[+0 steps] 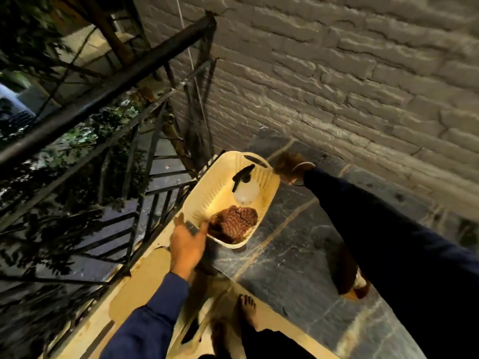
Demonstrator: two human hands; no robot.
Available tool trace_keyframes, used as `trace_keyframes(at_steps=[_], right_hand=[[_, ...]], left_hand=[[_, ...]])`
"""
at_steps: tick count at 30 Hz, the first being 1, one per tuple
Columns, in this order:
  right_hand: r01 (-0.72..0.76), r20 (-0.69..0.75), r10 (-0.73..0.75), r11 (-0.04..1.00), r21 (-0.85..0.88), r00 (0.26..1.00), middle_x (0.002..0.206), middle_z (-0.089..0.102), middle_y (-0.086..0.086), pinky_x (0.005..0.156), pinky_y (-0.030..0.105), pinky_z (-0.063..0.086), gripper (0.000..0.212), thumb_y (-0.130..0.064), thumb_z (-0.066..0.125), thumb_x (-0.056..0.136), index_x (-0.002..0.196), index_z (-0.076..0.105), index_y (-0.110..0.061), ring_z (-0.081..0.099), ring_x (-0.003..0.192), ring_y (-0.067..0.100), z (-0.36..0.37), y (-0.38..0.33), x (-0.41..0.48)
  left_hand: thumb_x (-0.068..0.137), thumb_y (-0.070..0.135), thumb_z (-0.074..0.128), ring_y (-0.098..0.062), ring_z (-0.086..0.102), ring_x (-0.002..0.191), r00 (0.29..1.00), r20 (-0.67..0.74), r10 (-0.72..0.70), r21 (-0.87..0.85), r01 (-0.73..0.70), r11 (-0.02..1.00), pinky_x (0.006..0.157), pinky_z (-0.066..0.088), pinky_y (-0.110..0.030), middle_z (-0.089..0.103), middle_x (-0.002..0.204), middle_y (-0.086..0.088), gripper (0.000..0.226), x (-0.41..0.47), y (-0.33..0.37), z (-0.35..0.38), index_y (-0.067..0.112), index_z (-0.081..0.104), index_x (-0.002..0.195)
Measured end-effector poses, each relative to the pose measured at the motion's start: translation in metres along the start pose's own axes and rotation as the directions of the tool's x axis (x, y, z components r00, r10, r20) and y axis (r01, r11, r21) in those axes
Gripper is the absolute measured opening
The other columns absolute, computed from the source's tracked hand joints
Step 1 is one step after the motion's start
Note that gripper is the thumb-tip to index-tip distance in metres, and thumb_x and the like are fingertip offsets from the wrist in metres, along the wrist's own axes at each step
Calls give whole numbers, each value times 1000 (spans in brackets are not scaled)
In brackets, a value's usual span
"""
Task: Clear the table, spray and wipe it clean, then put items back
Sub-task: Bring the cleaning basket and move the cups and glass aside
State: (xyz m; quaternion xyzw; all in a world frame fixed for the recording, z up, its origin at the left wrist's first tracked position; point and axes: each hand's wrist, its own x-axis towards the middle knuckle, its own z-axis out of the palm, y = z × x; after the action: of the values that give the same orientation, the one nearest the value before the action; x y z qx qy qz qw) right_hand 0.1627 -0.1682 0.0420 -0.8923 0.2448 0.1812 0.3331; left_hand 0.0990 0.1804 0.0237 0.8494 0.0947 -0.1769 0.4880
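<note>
A cream perforated plastic basket (pixel 207 195) is in the middle of the view, over the dark stone floor near the railing. Inside it lie a clear spray bottle with a black trigger head (pixel 245 189) and a crumpled red-striped cloth (pixel 234 222). My left hand (pixel 188 242) grips the basket's near rim at its handle slot. My right hand (pixel 287 168), with a bangle at the wrist, holds the far rim. Whether the basket rests on the floor or hangs just above it cannot be told. No table shows in this view.
A black metal railing (pixel 108 92) runs along the left, with foliage beyond it. A grey stone-brick wall (pixel 337 73) fills the right. My bare feet (pixel 247 310) stand on a cream ledge beside the dark marble floor (pixel 298 255).
</note>
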Motion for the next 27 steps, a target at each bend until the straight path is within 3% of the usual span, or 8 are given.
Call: trace_keyframes(at_steps=[5, 8, 12, 14, 18, 20, 24, 27], right_hand=[[-88, -39, 88, 996, 25, 995, 94, 66, 13, 71, 33, 55, 27, -18, 55, 97, 112, 65, 2, 65, 69, 22, -29, 5, -75], [-135, -116, 132, 991, -15, 984, 95, 68, 16, 67, 32, 53, 29, -17, 54, 96, 112, 66, 4, 65, 68, 22, -43, 27, -123], [-213, -215, 195, 975, -65, 957, 94, 71, 12, 62, 30, 53, 25, -21, 60, 92, 108, 70, -4, 69, 79, 26, -53, 69, -177], [-257, -267, 229, 964, -72, 936, 103, 72, 14, 78, 32, 53, 27, -23, 58, 92, 107, 73, -6, 69, 95, 30, -55, 93, -207], [-359, -299, 334, 933, -32, 894, 91, 75, 15, 70, 25, 50, 22, -21, 59, 89, 96, 77, -10, 72, 84, 25, -48, 141, -252], [-393, -324, 367, 919, -15, 872, 93, 74, 19, 74, 32, 53, 23, -22, 59, 89, 96, 76, -7, 70, 86, 30, -43, 165, -266], [-444, -360, 408, 896, -19, 839, 105, 71, 19, 86, 36, 52, 29, -28, 56, 90, 100, 74, -8, 67, 101, 35, -34, 212, -284], [-444, -348, 417, 896, 2, 839, 110, 72, 12, 93, 34, 52, 26, -26, 67, 87, 107, 73, -11, 67, 105, 30, -30, 250, -289]], left_hand=[[89, 20, 67, -39, 47, 134, 943, 23, 332, 148, -332, 932, 107, 42, -55, 49, 145, -19, 55, -18, 49, 22, 13, 44, 138], [86, 10, 69, -39, 51, 129, 847, 99, 522, 161, -532, 831, 111, 39, -49, 59, 134, -20, 44, -34, 71, 50, 4, 56, 128], [85, 12, 72, -35, 62, 113, 746, 253, 616, 147, -659, 738, 96, 46, -39, 68, 117, -19, 35, -49, 90, 82, 4, 65, 118], [85, 11, 73, -31, 65, 109, 701, 369, 610, 95, -682, 725, 91, 48, -36, 71, 113, -15, 32, -55, 94, 99, 6, 66, 115], [82, 3, 74, -22, 66, 100, 587, 589, 556, -56, -656, 753, 92, 52, -41, 70, 102, -1, 31, -65, 91, 137, 18, 62, 107], [80, -2, 76, -16, 63, 92, 528, 689, 497, -76, -629, 774, 86, 52, -41, 65, 98, 4, 38, -75, 89, 156, 25, 60, 101], [71, 17, 88, -21, 64, 85, 571, 759, 312, 62, -541, 838, 76, 56, -31, 65, 100, -7, 46, -99, 84, 199, 9, 61, 107], [62, 45, 90, -23, 67, 90, 614, 776, 147, 188, -447, 875, 82, 60, -43, 65, 99, -10, 67, -114, 78, 235, 6, 60, 108]])
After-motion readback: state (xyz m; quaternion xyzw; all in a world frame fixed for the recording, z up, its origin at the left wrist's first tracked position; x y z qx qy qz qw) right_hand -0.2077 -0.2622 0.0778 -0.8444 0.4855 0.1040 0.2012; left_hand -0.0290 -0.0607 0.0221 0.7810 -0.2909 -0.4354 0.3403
